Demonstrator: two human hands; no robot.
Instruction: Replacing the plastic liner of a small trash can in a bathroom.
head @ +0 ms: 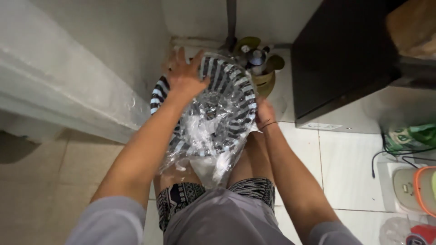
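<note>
Grey fabric of the person's top fills the bottom of the view, with black-and-white patterned shorts (181,199) just beyond it and the knees bent over a pale tiled floor (345,168).

Held out above the knees is a round, black-and-white striped plastic basket (236,84), lined with a clear, crinkled plastic bag (204,131) whose loose end hangs down toward the lap. The left hand (184,75) lies spread over the far left rim, fingers open and flat rather than curled, pressing on the film and the rim. The right hand (265,113) is at the near right rim; its grip looks closed on the edge, though the fingers are mostly hidden behind the basket.

By the look of it, the basket is light and fairly stiff, best taken at the rim on opposite sides. The bag is thin, soft and slippery, likely to slide or tear if pulled hard. The basket's mouth tilts toward the camera; being round, it has no clear long axis.

Behind it stand a brass-coloured vessel (265,81) and a dark cabinet (340,59).
</note>
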